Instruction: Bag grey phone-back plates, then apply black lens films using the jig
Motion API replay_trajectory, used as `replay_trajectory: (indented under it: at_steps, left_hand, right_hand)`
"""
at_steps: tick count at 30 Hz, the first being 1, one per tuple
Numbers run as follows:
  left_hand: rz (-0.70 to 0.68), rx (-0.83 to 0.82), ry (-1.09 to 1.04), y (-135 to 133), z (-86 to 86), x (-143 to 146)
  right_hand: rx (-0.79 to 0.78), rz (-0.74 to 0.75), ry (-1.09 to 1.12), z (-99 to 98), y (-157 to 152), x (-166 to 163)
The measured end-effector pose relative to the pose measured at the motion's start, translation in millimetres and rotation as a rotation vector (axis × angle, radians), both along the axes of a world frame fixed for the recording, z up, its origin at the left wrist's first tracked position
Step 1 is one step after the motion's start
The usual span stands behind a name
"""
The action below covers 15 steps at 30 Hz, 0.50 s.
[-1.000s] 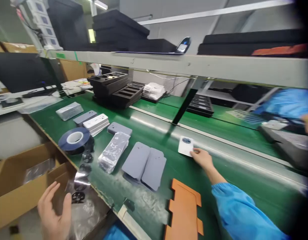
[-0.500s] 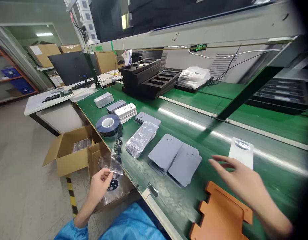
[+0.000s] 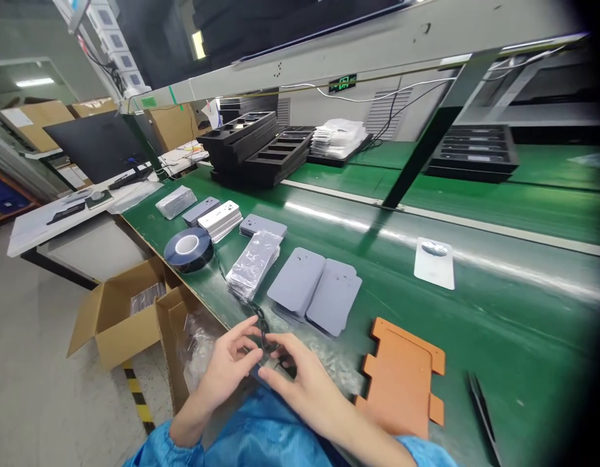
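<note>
A strip of clear film with dark camera-lens-shaped stickers (image 3: 259, 316) runs from the film roll (image 3: 175, 248) down along the bench edge to my hands. My left hand (image 3: 230, 358) pinches the strip's near end, thumb and index finger bent towards the right. Close against it, my right hand (image 3: 302, 379) has its thumb and fingers curled about the same end. The fingers partly hide the piece between them. Beyond my right hand lie grey phone-shaped sheets (image 3: 297, 280) in overlapping piles. An orange fixture plate (image 3: 401, 376) rests to the right.
A white card with a shiny oval (image 3: 434, 263) lies farther back, and black tweezers (image 3: 483, 415) are at the right. Wrapped packs (image 3: 253, 266) and card stacks (image 3: 219, 222) stand at the left. Black trays (image 3: 261, 146) sit behind; open cartons (image 3: 122, 318) stand below the bench edge.
My right hand has moved left from beside the white card to meet my left hand. My left hand has come right with the film strip. The view has shifted right.
</note>
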<state>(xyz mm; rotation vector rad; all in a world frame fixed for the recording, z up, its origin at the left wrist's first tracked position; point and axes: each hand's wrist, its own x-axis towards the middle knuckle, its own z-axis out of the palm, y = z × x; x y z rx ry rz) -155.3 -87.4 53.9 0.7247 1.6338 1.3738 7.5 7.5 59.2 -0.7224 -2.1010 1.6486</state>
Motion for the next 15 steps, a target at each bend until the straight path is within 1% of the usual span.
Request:
replay_trajectory:
  at_steps: [5,9,12,15]
  left_hand:
    - [-0.032,-0.026,0.205,6,-10.1,6]
    - [-0.044,-0.010,0.368,10,-13.5,7]
    - [-0.050,-0.013,0.377,12,-13.6,4]
    - [-0.030,0.008,0.348,13,-13.3,-6]
  right_hand:
    - [-0.136,-0.010,0.017,-9.9,3,-8]
    - [-0.253,-0.014,0.090,-16.0,7,-9]
    - [-0.295,-0.022,0.127,-21.3,12,-7]
    - [-0.291,-0.033,0.130,-27.8,16,-6]
